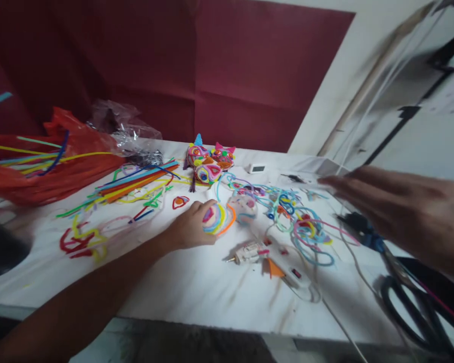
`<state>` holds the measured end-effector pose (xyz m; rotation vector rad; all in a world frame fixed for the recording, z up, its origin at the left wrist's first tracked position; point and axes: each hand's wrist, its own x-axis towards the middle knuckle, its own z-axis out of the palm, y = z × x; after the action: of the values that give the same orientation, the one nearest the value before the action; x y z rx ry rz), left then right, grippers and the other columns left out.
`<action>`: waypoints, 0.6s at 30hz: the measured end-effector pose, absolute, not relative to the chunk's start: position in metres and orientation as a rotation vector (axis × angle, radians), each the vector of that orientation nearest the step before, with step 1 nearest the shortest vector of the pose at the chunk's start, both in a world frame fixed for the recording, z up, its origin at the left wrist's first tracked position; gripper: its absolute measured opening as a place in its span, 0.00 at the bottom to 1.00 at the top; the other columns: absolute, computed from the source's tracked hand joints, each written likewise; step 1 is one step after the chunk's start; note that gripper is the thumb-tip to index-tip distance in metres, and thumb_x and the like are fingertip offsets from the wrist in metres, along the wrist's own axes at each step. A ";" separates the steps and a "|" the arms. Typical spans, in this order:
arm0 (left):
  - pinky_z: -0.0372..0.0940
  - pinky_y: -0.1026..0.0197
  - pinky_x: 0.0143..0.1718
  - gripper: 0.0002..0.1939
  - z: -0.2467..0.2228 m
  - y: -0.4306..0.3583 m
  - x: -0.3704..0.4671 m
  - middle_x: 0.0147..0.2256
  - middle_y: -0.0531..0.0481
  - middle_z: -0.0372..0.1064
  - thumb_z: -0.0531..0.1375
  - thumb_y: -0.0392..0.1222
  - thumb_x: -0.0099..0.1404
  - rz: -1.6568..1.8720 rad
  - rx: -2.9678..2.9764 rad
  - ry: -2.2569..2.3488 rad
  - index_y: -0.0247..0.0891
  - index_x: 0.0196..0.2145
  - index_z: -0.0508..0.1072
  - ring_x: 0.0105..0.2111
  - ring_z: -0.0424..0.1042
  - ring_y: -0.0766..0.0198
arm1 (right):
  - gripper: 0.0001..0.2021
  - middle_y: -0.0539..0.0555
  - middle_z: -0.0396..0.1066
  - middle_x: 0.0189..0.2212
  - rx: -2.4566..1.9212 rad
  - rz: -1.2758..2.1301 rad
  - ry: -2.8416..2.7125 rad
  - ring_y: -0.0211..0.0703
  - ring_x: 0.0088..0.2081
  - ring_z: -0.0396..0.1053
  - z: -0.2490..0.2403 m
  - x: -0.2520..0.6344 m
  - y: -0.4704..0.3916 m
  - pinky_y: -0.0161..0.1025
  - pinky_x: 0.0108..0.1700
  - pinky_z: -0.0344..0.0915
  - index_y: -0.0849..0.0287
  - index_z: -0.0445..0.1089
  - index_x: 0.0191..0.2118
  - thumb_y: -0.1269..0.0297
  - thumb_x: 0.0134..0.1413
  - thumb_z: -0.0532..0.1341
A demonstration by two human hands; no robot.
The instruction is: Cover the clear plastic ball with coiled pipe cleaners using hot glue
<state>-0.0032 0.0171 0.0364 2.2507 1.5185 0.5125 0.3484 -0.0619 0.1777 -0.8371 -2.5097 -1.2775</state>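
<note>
My left hand [194,224] grips the edge of a craft piece [221,219] with curved stripes of pink, blue, yellow and orange pipe cleaner, low over the white table. Its pale right part is blurred. My right hand [404,209] is raised at the right, smeared by motion, its fingers stretched out to the left and nothing visible in them. Beneath it are a dark blurred item [357,222] and black-handled scissors [412,312]. A small glue gun [247,252] lies in front of the craft piece, against a white power strip [293,269].
Several finished colourful animal-face pieces [208,171] stand at the back by a small white digital display [256,168]. Loose pipe cleaners [136,184] lie left, tangled ones [306,227] right. A red plastic bag [60,161] fills the far left. Cables cross the right side.
</note>
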 end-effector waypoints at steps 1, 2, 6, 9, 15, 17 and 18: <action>0.69 0.48 0.65 0.49 0.040 0.016 -0.002 0.60 0.37 0.70 0.69 0.41 0.56 0.422 2.281 1.559 0.39 0.74 0.60 0.60 0.75 0.45 | 0.19 0.59 0.77 0.39 -0.856 -1.248 -2.531 0.46 0.31 0.79 0.167 0.351 -0.074 0.40 0.24 0.71 0.61 0.68 0.58 0.73 0.77 0.43; 0.70 0.49 0.63 0.48 0.043 0.015 -0.001 0.61 0.37 0.70 0.68 0.41 0.58 0.341 2.302 1.599 0.40 0.74 0.59 0.59 0.76 0.45 | 0.19 0.59 0.79 0.40 -0.881 -1.223 -2.554 0.46 0.31 0.80 0.158 0.353 -0.085 0.40 0.25 0.73 0.61 0.68 0.58 0.75 0.76 0.44; 0.72 0.49 0.58 0.46 0.055 0.013 0.005 0.63 0.36 0.68 0.65 0.47 0.62 0.126 2.356 1.696 0.46 0.76 0.57 0.59 0.77 0.42 | 0.20 0.58 0.81 0.38 -1.053 -1.071 -2.573 0.48 0.36 0.83 0.126 0.359 -0.104 0.41 0.37 0.79 0.65 0.71 0.57 0.82 0.71 0.47; 0.73 0.47 0.55 0.47 0.054 0.020 0.009 0.64 0.36 0.68 0.65 0.53 0.61 0.052 2.375 1.715 0.49 0.76 0.57 0.57 0.78 0.39 | 0.20 0.57 0.79 0.34 -1.178 -1.005 -2.532 0.49 0.32 0.80 0.108 0.366 -0.106 0.43 0.34 0.77 0.67 0.75 0.54 0.84 0.68 0.49; 0.70 0.46 0.62 0.50 0.046 0.036 0.009 0.69 0.37 0.68 0.64 0.58 0.62 0.013 2.445 1.696 0.48 0.77 0.55 0.65 0.73 0.38 | 0.20 0.55 0.78 0.34 -1.222 -0.910 -2.541 0.49 0.33 0.79 0.082 0.378 -0.108 0.43 0.38 0.72 0.64 0.76 0.52 0.86 0.65 0.52; 0.65 0.45 0.69 0.53 0.049 0.038 0.007 0.74 0.37 0.62 0.66 0.59 0.60 -0.010 2.468 1.680 0.46 0.78 0.54 0.71 0.66 0.36 | 0.19 0.53 0.78 0.32 -1.237 -0.883 -2.546 0.48 0.31 0.77 0.076 0.379 -0.109 0.43 0.36 0.71 0.64 0.76 0.51 0.86 0.65 0.54; 0.63 0.43 0.72 0.55 0.052 0.037 0.007 0.75 0.37 0.59 0.67 0.59 0.58 -0.024 2.474 1.683 0.45 0.78 0.54 0.74 0.61 0.35 | 0.18 0.53 0.78 0.31 -1.243 -0.874 -2.545 0.48 0.31 0.76 0.074 0.379 -0.110 0.43 0.35 0.70 0.65 0.76 0.51 0.86 0.66 0.55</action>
<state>0.0071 0.0370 0.0523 2.4739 1.6831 -0.0243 0.3785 -0.1096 0.0738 -1.2432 -2.5451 -0.8739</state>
